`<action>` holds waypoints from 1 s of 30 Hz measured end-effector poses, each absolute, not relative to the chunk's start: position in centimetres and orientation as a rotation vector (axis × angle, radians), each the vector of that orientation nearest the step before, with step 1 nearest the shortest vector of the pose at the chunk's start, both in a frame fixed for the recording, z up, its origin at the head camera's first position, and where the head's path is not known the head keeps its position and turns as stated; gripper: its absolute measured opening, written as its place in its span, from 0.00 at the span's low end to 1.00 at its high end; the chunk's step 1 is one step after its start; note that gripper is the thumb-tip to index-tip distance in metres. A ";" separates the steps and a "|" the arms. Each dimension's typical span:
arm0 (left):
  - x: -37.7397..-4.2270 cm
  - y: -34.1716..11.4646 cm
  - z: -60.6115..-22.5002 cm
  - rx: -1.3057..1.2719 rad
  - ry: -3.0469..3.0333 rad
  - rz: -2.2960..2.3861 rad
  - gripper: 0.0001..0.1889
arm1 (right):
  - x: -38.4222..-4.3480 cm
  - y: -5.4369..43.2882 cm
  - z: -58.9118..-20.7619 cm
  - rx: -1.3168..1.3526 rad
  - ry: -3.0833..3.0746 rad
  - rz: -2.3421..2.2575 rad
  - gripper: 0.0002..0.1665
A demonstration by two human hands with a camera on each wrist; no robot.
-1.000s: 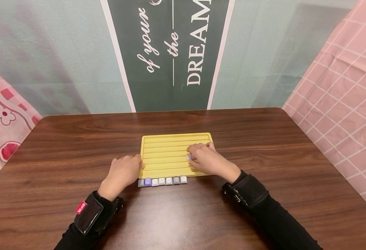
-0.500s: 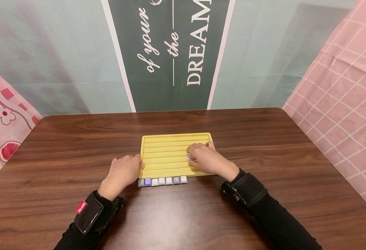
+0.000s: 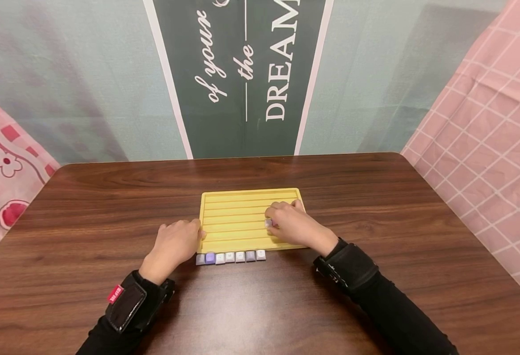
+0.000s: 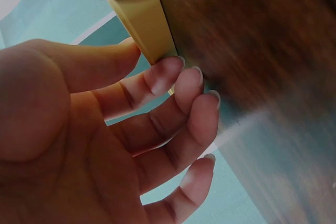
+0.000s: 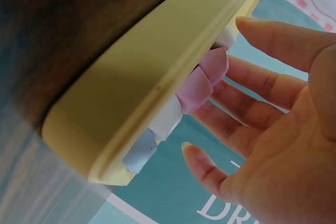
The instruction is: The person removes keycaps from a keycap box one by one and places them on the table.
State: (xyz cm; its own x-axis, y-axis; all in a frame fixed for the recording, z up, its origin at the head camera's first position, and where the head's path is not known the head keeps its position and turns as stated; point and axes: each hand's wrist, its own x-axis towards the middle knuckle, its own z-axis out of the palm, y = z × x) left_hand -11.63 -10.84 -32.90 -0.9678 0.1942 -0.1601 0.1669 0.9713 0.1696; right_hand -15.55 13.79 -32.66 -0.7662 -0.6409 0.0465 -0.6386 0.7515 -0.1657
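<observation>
A yellow ridged tray (image 3: 233, 222) lies on the table. My left hand (image 3: 177, 241) holds its left edge, thumb on the rim and index fingertip against the side wall (image 4: 149, 24). Over the tray's right part, my right hand (image 3: 295, 224) pinches a pale keycap (image 3: 268, 223) between thumb and index finger. In the right wrist view this white keycap (image 5: 226, 38) ends a row with pink keycaps (image 5: 195, 90), another white keycap (image 5: 166, 118) and a blue-grey keycap (image 5: 140, 150). From the head view the hand hides most of that row.
Along the tray's front edge stands a line of several loose keycaps (image 3: 230, 257), white, grey and one purple. The brown wooden table (image 3: 251, 305) runs back to a lettered cloth backdrop (image 3: 246, 98). A pink checked cloth (image 3: 500, 148) hangs at the right.
My right wrist has shifted very slightly up and left, with the fingers staying at the same keycap. The left hand and the tray hold their places.
</observation>
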 end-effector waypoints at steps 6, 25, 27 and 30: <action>-11.7 -10.9 -32.9 0.273 2.936 0.229 0.10 | -15.7 13.7 -32.6 -1.053 2.926 -0.265 0.06; -11.6 -10.8 -32.9 0.268 2.931 0.235 0.10 | -16.0 13.6 -33.0 -1.082 2.954 -0.285 0.12; -11.6 -10.8 -32.9 0.268 2.932 0.234 0.10 | -16.1 13.6 -33.0 -1.081 2.953 -0.293 0.12; -11.6 -10.8 -32.9 0.267 2.933 0.237 0.10 | -16.1 13.7 -33.0 -1.083 2.954 -0.302 0.12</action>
